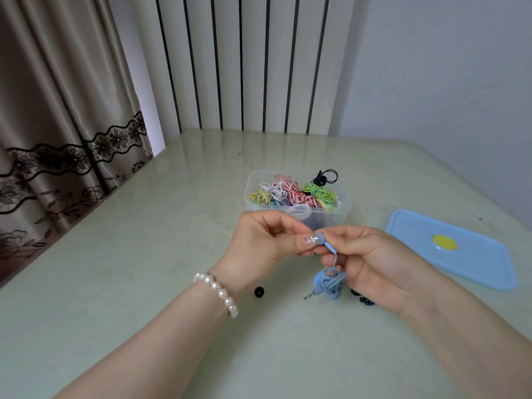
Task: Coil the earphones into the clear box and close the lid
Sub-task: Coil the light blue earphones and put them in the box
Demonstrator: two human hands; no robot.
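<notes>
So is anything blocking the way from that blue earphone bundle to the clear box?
Nothing visible does. The blue earphones, held by both hands, hang just in front of the clear plastic box, which is open; its blue lid lies aside, right.

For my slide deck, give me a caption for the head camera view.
Both hands, left hand and right hand, hold blue earphones before the open clear box; lid aside.

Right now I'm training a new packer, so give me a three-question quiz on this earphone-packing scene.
1. True or false: the blue lid is on the clear box.
2. What does the left hand pinch: A) the jack plug, B) the earbud of the blue earphones, C) the pearl bracelet?
3. Fill in: the small black ring lies on the ____.

Key: 1 false, it lies on the table to the right; 2 B; 3 table.
</notes>
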